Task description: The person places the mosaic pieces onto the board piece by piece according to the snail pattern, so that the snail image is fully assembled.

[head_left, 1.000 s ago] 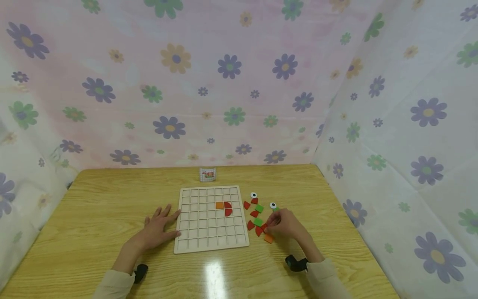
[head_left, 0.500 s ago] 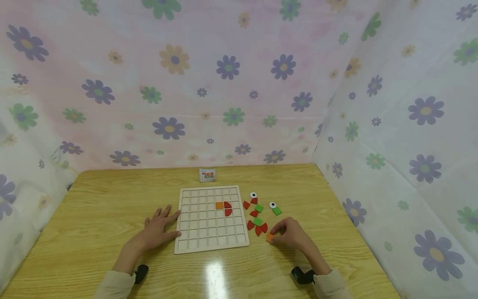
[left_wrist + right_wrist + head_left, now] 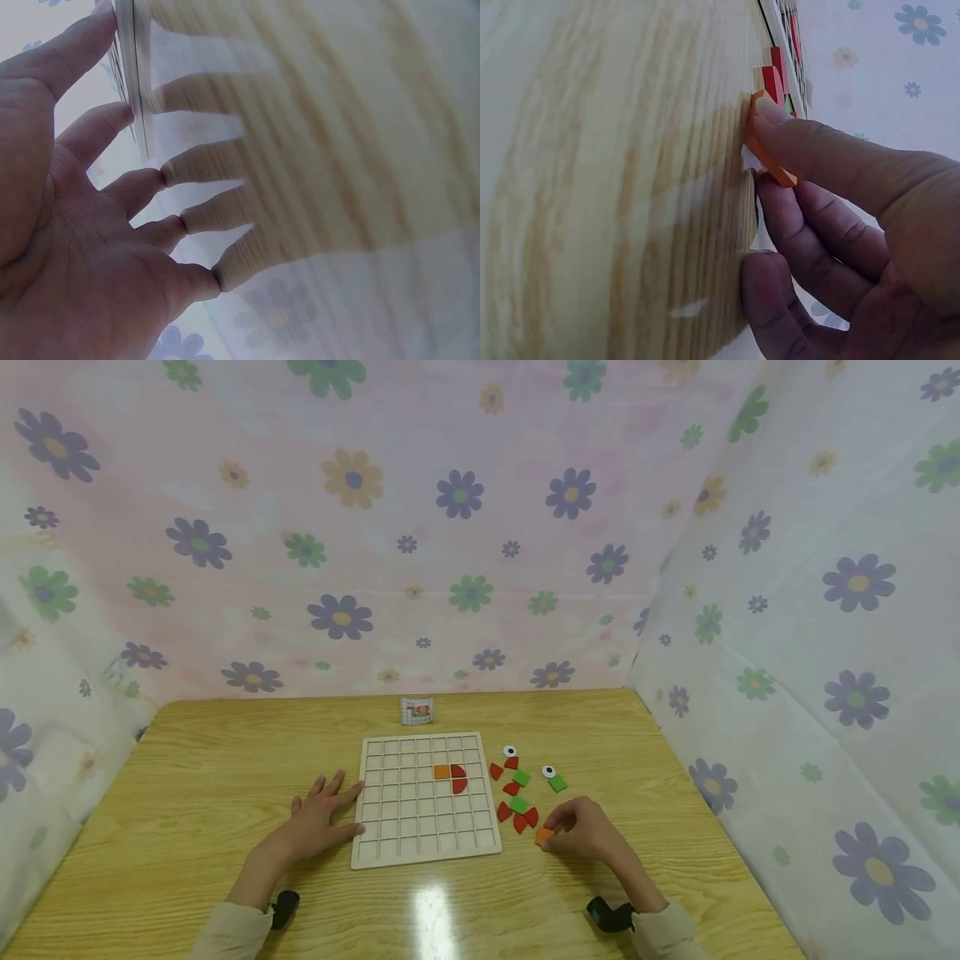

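Observation:
My right hand (image 3: 588,831) pinches an orange square tile (image 3: 544,835) by its edges, between thumb and fingertips. In the right wrist view this orange tile (image 3: 763,152) stands tilted close over the table. My left hand (image 3: 315,822) lies with fingers spread, index fingertip and thumb tip at the left edge of a pale wooden grid board (image 3: 408,852). The board bears another orange square (image 3: 442,772) and two red quarter-circle tiles (image 3: 458,786), side by side in its upper right part.
Right of the board lie several loose red quarter-circle tiles (image 3: 503,812), green squares (image 3: 518,805) and two white eye discs (image 3: 549,772). A small picture card (image 3: 417,711) is behind the board. Flowered cloth (image 3: 412,527) hangs around the table's back and sides.
My right hand has left a red quarter-circle tile, moved slightly toward the near right and taken hold of the orange square. The left hand has stayed at the board's edge.

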Tool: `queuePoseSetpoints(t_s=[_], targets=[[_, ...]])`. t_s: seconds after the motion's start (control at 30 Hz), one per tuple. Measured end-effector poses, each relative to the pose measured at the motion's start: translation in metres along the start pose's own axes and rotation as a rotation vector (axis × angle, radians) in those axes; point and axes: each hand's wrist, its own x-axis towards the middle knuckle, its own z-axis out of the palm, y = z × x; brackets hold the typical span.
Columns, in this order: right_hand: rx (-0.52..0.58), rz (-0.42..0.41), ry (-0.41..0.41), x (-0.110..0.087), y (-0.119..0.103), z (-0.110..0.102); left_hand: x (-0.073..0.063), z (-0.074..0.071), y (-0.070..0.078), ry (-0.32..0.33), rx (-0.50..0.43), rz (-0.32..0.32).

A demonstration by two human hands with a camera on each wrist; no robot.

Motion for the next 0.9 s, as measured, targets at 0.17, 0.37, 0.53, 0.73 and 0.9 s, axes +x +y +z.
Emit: queuePoseSetpoints(t_s=[0.17,0.37,0.53,0.73,0.9], targets=[[0.018,-0.007,-0.004,-0.0007,-0.0004,0.0002,0.0006,-0.0007,0.0010,-0.001,0.015,0.003],[0.013,0.017,0.040,-0.0020,-0.0015,0.0016,0.0005,-0.0017,0.0031,-0.007,0.011,0.003],[0.024,0.013,0.080,-0.0005,-0.0008,0.0023,0.0003,-0.0017,0.0037,-0.004,0.025,0.004],[0.107,0.023,0.103,0.0032,-0.0009,0.0039,-0.0002,-0.0020,0.0042,-0.006,0.012,0.000],[0.211,0.002,0.134,0.0047,-0.0047,0.0060,0.0002,-0.0020,0.0042,-0.004,0.010,0.001]])
